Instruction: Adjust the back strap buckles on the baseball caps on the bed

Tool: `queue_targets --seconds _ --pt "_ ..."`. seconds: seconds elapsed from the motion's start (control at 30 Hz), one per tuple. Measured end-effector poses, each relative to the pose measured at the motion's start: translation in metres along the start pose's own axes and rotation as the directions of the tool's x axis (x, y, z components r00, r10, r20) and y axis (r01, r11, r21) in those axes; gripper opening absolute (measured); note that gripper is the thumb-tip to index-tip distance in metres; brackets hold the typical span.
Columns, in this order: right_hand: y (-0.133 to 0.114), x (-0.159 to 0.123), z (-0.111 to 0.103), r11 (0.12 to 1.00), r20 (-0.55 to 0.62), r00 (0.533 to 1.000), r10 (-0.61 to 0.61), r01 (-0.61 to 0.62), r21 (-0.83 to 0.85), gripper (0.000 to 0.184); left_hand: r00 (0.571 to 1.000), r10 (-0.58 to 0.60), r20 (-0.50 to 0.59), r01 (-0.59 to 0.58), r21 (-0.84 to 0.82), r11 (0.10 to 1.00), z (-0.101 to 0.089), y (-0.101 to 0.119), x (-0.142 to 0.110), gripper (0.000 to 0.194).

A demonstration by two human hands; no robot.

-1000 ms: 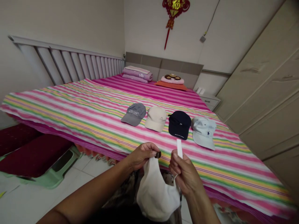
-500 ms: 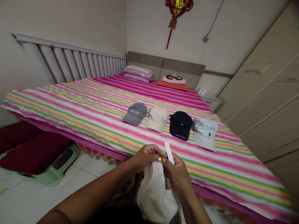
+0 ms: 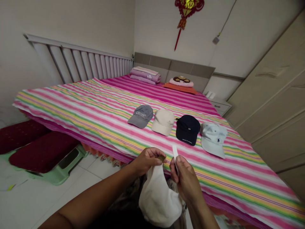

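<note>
A white cap (image 3: pixel 159 200) hangs below my two hands in front of the bed, its back opening facing up. My left hand (image 3: pixel 150 160) pinches one side of the cap's back, where a small brass-coloured buckle (image 3: pixel 162 158) shows at the fingertips. My right hand (image 3: pixel 184 173) is closed on the other side's white strap (image 3: pixel 175 151), whose free end sticks up past the thumb. A gap separates buckle and strap. Beyond my hands a grey cap (image 3: pixel 141 116), a beige cap (image 3: pixel 163 122), a navy cap (image 3: pixel 188 129) and a pale blue cap (image 3: pixel 213 139) lie in a row.
The caps rest on a bed with a striped cover (image 3: pixel 95 111). Folded purple bedding (image 3: pixel 145 76) and a pink pillow (image 3: pixel 181 82) lie by the headboard. Green stools with dark red tops (image 3: pixel 43 149) stand at the left, and a wardrobe (image 3: pixel 278 111) at the right.
My hands have moved apart: the right one has shifted right with the strap, away from the buckle at my left fingertips. The view has turned slightly left.
</note>
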State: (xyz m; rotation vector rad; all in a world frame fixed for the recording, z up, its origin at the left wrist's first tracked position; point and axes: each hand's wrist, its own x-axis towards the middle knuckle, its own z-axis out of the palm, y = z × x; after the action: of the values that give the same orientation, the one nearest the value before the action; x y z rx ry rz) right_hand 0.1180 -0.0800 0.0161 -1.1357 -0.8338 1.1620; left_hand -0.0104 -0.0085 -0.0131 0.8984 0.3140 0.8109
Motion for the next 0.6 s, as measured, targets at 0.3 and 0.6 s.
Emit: queue_targets --seconds 0.3,0.6 --pt "-0.014 -0.004 0.003 0.988 0.044 0.988 0.151 -0.151 0.006 0.027 0.999 -0.044 -0.019 0.039 -0.222 0.974 -0.005 0.005 0.001 0.034" --pt "-0.008 -0.004 0.005 0.978 -0.010 0.978 0.207 -0.207 0.009 0.027 1.000 -0.020 -0.005 0.018 -0.223 0.975 -0.011 -0.004 0.003 0.034"
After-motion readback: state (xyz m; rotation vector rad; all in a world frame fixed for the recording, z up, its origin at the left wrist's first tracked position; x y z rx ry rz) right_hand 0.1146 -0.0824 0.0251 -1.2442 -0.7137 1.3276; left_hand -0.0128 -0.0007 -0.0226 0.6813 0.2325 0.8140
